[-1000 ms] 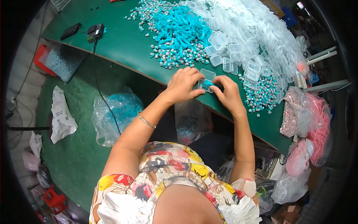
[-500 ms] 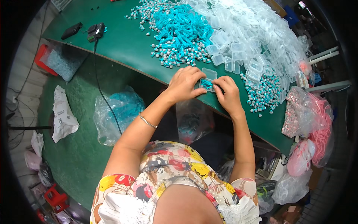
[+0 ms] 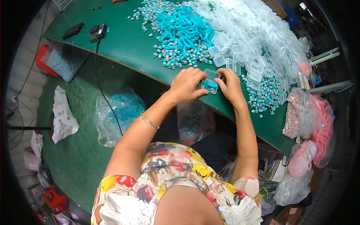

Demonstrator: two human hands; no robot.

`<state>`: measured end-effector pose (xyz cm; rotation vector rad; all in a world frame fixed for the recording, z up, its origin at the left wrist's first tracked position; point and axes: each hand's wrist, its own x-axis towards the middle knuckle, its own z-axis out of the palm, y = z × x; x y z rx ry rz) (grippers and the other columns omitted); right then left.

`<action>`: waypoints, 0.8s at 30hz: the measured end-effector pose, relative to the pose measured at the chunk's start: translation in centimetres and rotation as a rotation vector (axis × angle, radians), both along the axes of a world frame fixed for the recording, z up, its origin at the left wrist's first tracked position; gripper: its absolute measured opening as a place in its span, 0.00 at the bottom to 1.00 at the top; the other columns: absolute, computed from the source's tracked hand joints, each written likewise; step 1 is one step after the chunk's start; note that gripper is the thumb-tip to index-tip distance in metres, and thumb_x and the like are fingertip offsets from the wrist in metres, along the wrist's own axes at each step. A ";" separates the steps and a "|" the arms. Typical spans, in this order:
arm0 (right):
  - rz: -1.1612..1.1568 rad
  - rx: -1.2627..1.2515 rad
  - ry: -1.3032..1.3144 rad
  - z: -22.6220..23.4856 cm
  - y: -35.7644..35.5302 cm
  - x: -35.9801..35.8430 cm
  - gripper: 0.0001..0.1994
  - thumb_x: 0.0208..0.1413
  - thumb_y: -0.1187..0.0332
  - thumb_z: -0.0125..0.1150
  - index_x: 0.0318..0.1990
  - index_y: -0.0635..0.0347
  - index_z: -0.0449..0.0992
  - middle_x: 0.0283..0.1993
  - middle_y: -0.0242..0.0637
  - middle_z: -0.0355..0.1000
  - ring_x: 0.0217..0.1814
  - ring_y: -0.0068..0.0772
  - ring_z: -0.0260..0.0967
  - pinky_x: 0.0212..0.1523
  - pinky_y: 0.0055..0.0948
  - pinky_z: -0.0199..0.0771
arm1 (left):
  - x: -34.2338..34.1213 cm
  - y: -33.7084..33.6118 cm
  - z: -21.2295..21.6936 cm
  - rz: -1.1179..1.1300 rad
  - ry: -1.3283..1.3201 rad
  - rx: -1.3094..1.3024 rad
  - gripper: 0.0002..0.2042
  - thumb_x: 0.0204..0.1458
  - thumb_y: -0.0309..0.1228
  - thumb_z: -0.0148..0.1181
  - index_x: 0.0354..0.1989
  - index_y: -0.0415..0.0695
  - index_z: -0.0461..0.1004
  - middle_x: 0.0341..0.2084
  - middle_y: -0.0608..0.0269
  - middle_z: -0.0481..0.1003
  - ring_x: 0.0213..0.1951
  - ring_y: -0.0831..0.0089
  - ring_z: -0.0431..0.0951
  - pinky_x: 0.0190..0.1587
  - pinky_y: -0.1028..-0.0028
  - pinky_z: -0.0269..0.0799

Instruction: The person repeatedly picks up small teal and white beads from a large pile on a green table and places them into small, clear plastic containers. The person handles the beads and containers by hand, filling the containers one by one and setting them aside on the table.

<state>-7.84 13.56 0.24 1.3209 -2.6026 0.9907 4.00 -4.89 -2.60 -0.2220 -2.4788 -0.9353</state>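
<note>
A small clear plastic box (image 3: 205, 90) lies on the table's near edge with its lid (image 3: 212, 75) raised. Coiled inside it is a turquoise cord (image 3: 210, 84). My left hand (image 3: 186, 84) grips the box's left side, thumb at the near corner and fingers along the far side. On the other side, my right hand (image 3: 231, 87) has its thumb and bent fingers closed at the right edge of the lid. Beyond my hands lies a heap of turquoise cords (image 3: 183, 28), with small grey-and-turquoise beads (image 3: 176, 56) around it.
Many clear boxes (image 3: 255, 33) are piled at the far right of the green table (image 3: 123, 48). Another bead heap (image 3: 264, 93) lies right of my right hand. A cabled black device (image 3: 98, 31) sits at the left. Bags of pink cords (image 3: 322, 131) hang at the right edge.
My right hand has shifted from the cord in the box up to the lid's right edge. More of the cord now shows. My left hand keeps its place on the box.
</note>
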 end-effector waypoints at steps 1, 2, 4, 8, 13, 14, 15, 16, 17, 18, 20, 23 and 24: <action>0.009 -0.040 -0.066 0.2 0.1 0.1 0.11 0.51 0.75 0.66 0.43 0.62 0.76 0.36 0.41 0.71 0.35 0.43 0.72 0.37 0.37 0.72 | 0.1 0.1 0.2 -0.003 -0.022 0.034 0.29 0.40 0.41 0.74 0.52 0.48 0.72 0.36 0.62 0.73 0.43 0.59 0.74 0.44 0.61 0.67; 0.028 -0.066 -0.039 0.3 0.2 0.1 0.11 0.51 0.76 0.67 0.42 0.63 0.76 0.36 0.41 0.72 0.34 0.42 0.72 0.36 0.36 0.72 | 0.2 0.1 0.4 0.008 -0.012 0.039 0.31 0.40 0.41 0.74 0.54 0.48 0.70 0.37 0.62 0.73 0.43 0.59 0.74 0.44 0.62 0.67; 0.065 -0.116 0.013 0.4 0.5 0.4 0.11 0.50 0.77 0.67 0.42 0.64 0.76 0.35 0.42 0.72 0.32 0.41 0.72 0.34 0.33 0.73 | 0.4 0.3 0.9 0.028 0.009 0.050 0.33 0.40 0.42 0.74 0.57 0.49 0.68 0.38 0.61 0.73 0.43 0.59 0.74 0.44 0.62 0.67; 0.146 -0.198 -0.030 0.9 1.4 1.0 0.09 0.52 0.79 0.64 0.42 0.64 0.78 0.38 0.45 0.75 0.37 0.43 0.75 0.38 0.33 0.75 | 0.2 0.2 0.5 0.016 0.014 -0.041 0.33 0.40 0.41 0.74 0.57 0.49 0.68 0.41 0.61 0.74 0.44 0.59 0.74 0.45 0.62 0.66; 0.175 -0.212 -0.001 0.9 2.3 2.3 0.11 0.54 0.80 0.59 0.45 0.64 0.79 0.42 0.46 0.77 0.41 0.46 0.77 0.43 0.35 0.76 | 0.3 0.2 0.7 -0.029 0.016 -0.042 0.28 0.41 0.38 0.73 0.52 0.48 0.70 0.43 0.64 0.75 0.45 0.60 0.74 0.45 0.62 0.66; 0.142 -0.229 0.007 0.7 2.5 2.7 0.11 0.54 0.80 0.59 0.45 0.64 0.79 0.42 0.46 0.77 0.42 0.46 0.77 0.43 0.35 0.76 | 0.3 0.2 0.8 -0.034 0.009 -0.035 0.26 0.42 0.38 0.73 0.51 0.48 0.71 0.42 0.64 0.75 0.45 0.61 0.74 0.45 0.62 0.66; 0.112 -0.248 0.013 0.4 2.5 3.1 0.11 0.54 0.80 0.60 0.45 0.64 0.79 0.42 0.46 0.77 0.42 0.47 0.77 0.44 0.35 0.76 | 0.3 0.2 0.8 -0.036 0.000 -0.030 0.25 0.42 0.38 0.73 0.50 0.48 0.71 0.42 0.65 0.75 0.44 0.61 0.74 0.45 0.62 0.66; 0.082 -0.267 0.020 0.1 2.4 3.7 0.11 0.53 0.80 0.60 0.45 0.64 0.79 0.42 0.46 0.77 0.43 0.47 0.77 0.44 0.35 0.76 | 0.4 0.2 0.8 -0.038 -0.009 -0.025 0.24 0.42 0.37 0.73 0.49 0.48 0.72 0.42 0.65 0.75 0.44 0.62 0.74 0.45 0.63 0.66; -0.007 -0.281 -0.031 -0.1 2.4 4.4 0.10 0.53 0.80 0.59 0.43 0.64 0.79 0.42 0.46 0.77 0.44 0.47 0.76 0.45 0.37 0.76 | 0.5 0.2 0.9 -0.037 -0.007 -0.024 0.24 0.43 0.37 0.73 0.48 0.48 0.72 0.41 0.66 0.76 0.44 0.62 0.74 0.45 0.63 0.66; -0.048 -0.272 0.018 -0.6 2.7 4.6 0.10 0.53 0.80 0.59 0.42 0.63 0.79 0.42 0.45 0.77 0.44 0.47 0.76 0.46 0.37 0.75 | 0.6 0.3 1.0 -0.037 -0.004 -0.023 0.23 0.43 0.37 0.72 0.48 0.49 0.72 0.41 0.67 0.76 0.44 0.63 0.74 0.45 0.63 0.66; -0.129 -0.254 0.114 -1.8 3.1 4.8 0.09 0.53 0.80 0.59 0.41 0.63 0.79 0.42 0.44 0.77 0.44 0.47 0.76 0.47 0.38 0.74 | 0.6 0.2 1.0 -0.034 0.011 -0.024 0.22 0.43 0.36 0.72 0.47 0.49 0.73 0.40 0.68 0.76 0.43 0.63 0.74 0.45 0.63 0.66; -0.142 -0.198 0.187 -1.9 3.0 5.8 0.09 0.51 0.78 0.60 0.39 0.60 0.80 0.41 0.40 0.78 0.45 0.45 0.74 0.47 0.39 0.71 | 0.6 0.4 0.8 -0.036 0.034 -0.024 0.21 0.44 0.36 0.71 0.46 0.49 0.73 0.40 0.68 0.77 0.43 0.63 0.74 0.45 0.63 0.66; -0.142 -0.179 0.213 -2.0 2.9 6.1 0.09 0.50 0.78 0.60 0.39 0.60 0.80 0.41 0.39 0.78 0.45 0.44 0.74 0.46 0.39 0.70 | 0.6 0.3 0.7 -0.035 0.034 -0.025 0.20 0.44 0.36 0.71 0.46 0.49 0.73 0.39 0.68 0.77 0.43 0.63 0.74 0.45 0.63 0.66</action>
